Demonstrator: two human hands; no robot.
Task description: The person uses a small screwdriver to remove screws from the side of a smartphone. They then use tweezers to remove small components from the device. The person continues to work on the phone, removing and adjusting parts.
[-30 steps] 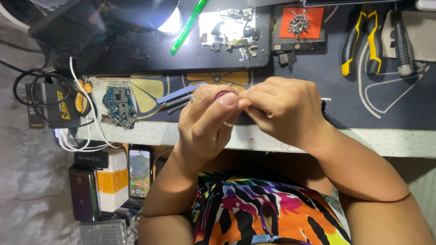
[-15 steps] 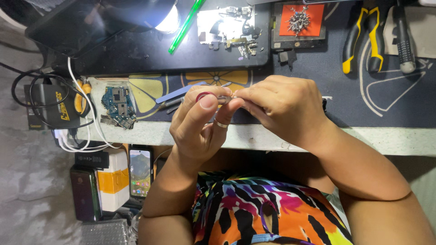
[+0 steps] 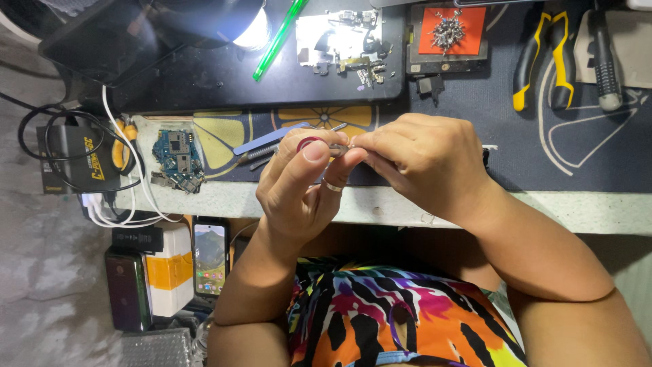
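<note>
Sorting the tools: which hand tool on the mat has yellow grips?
The pliers with yellow-and-black handles at upper right; the screwdriver beside them has a black-and-grey handle.

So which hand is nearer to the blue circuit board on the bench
Left. The left hand is raised just right of the circuit board in the picture; the right hand sits beyond it, farther away, fingers meeting the left's.

Both forearms rose from below; the left hand [image 3: 302,180] and right hand [image 3: 424,163] met fingertip to fingertip, fingers curled and pinched
</note>
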